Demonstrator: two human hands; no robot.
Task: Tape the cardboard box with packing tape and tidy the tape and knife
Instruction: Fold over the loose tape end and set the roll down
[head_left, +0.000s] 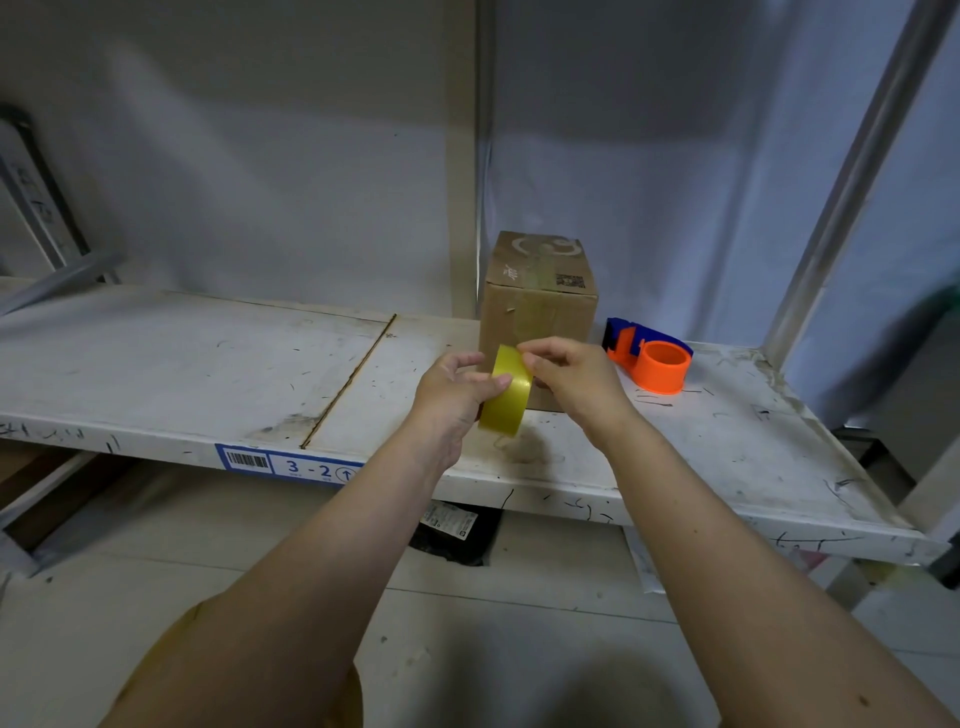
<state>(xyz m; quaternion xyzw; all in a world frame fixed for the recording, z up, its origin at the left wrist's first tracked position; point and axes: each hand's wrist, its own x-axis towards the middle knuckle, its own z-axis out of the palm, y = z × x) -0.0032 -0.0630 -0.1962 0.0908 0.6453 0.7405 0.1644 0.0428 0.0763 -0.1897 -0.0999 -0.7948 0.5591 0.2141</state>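
A brown cardboard box (540, 306) stands upright on the white shelf (182, 374), with a strip of old tape down its top and front. Just in front of it I hold a yellowish roll of packing tape (506, 397) on edge above the shelf. My left hand (449, 395) grips the roll from the left, thumb on its outer face. My right hand (569, 376) pinches the top of the roll with fingertips. An orange and blue tape dispenser (652, 358) lies on the shelf to the right of the box. No knife is visible.
The shelf's front edge carries a blue label reading 3-2 (291, 462). A metal upright (852, 182) rises at the right and another post (462, 156) behind the box. A black wrapped parcel (457, 530) lies on the floor under the shelf.
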